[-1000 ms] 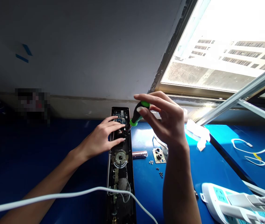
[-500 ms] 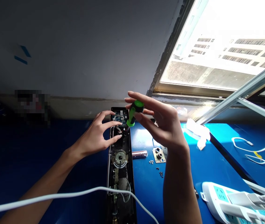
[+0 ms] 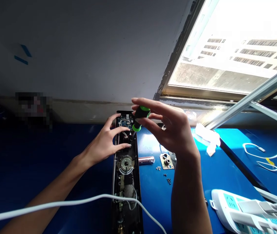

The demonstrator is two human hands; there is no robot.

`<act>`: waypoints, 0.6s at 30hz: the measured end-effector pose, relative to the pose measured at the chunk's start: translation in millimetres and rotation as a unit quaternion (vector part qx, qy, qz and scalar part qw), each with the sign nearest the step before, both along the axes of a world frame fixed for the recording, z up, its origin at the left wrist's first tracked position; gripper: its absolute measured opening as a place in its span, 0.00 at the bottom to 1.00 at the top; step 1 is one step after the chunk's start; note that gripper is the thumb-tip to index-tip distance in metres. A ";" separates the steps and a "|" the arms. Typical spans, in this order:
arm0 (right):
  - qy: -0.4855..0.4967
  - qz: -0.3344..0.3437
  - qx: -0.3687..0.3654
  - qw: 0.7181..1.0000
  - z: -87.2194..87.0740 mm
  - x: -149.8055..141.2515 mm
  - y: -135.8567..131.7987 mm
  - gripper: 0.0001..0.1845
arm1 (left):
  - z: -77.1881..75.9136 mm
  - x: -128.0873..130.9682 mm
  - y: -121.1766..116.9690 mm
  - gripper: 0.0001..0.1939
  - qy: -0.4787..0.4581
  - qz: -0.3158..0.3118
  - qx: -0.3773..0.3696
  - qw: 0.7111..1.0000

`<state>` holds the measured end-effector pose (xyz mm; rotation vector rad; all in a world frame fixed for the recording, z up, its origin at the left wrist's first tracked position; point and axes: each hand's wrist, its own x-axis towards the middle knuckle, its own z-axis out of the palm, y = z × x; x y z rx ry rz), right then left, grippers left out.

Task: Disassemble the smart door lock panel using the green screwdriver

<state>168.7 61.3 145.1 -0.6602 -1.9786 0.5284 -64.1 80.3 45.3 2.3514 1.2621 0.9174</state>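
My right hand [image 3: 173,128] pinches the handle of a green and black screwdriver [image 3: 142,117], which tilts down toward the right side of a long black lock housing [image 3: 126,203]. The screwdriver's tip is too dark to make out. My left hand [image 3: 104,139] spreads its fingers over the housing's left edge; its fingertips rest on or just above the blue circuit board [image 3: 122,122] and the wires below it. Farther down the housing sit a round metal disc [image 3: 126,164] and several metal parts.
A plate with a square socket [image 3: 167,161], a tube-like battery pack [image 3: 146,160], small nuts [image 3: 158,168] and black screws [image 3: 169,181] lie right of the housing. A white cable [image 3: 79,202] crosses the foreground. A power strip [image 3: 233,208] stands at lower right, below a metal frame bar [image 3: 236,102].
The screwdriver's handle has turned in my right hand, showing more black, and sits slightly lower. My left thumb and fingers have shifted slightly to the right over the housing.
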 end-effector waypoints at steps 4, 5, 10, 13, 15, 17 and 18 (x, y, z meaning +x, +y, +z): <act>0.002 -0.056 0.052 0.997 -4.9 -1.5 5.5 0.16 | 0.7 1.2 -1.6 0.24 -0.005 0.002 -0.003 1.000; 0.005 -0.068 0.058 0.996 -5.2 -2.0 6.4 0.16 | 0.7 1.4 -1.9 0.24 -0.005 0.004 -0.003 1.000; 0.003 -0.006 -0.010 1.000 2.5 0.8 -1.0 0.21 | 0.6 1.3 -1.4 0.25 -0.004 0.006 -0.006 1.000; -0.008 0.054 -0.056 0.997 6.5 3.0 -7.6 0.24 | 1.2 1.4 -0.6 0.25 -0.004 -0.001 -0.009 1.000; -0.013 0.050 -0.050 0.997 6.5 2.3 -8.6 0.23 | 1.6 1.6 -0.5 0.25 -0.002 0.000 -0.010 1.000; -0.018 0.010 -0.018 1.000 5.3 0.3 -7.1 0.19 | 1.5 1.8 -0.9 0.25 -0.005 0.003 -0.011 1.000; -0.023 -0.017 0.000 1.000 4.7 -0.6 -5.9 0.18 | 1.2 1.8 -1.1 0.25 -0.007 0.003 -0.011 1.000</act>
